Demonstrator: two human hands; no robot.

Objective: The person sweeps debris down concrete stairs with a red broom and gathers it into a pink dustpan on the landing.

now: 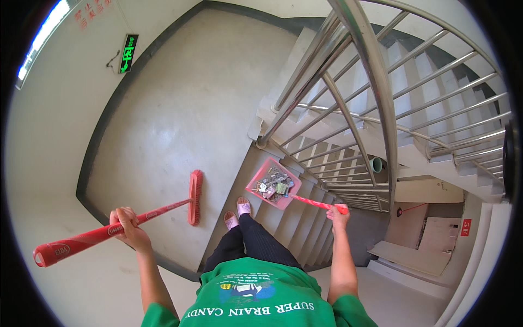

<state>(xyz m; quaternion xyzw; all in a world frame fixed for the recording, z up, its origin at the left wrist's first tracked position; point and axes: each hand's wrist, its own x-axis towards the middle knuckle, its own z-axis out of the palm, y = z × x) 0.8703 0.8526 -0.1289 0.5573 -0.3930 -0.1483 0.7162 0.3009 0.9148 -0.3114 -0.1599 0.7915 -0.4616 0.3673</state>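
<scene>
My left hand (130, 229) grips the red handle of a push broom (157, 212). The broom's red head and bristles (195, 198) rest on the grey landing, left of my feet. On the right, my right hand (338, 216) is closed around the short red handle of a pink plastic dustpan (295, 182). Inside the dustpan lies a heap of litter (274, 184), with paper scraps, wrappers and grey debris. The dustpan is over the upper stairs, just ahead of my feet in pink slippers.
Descending steps (292, 216) lie to the right of my feet. A stainless steel railing (378, 81) borders them, with another flight rising beyond. Below stand a green bin (375, 164) and flat boards (439, 235). A lit exit sign (128, 53) hangs on the left wall.
</scene>
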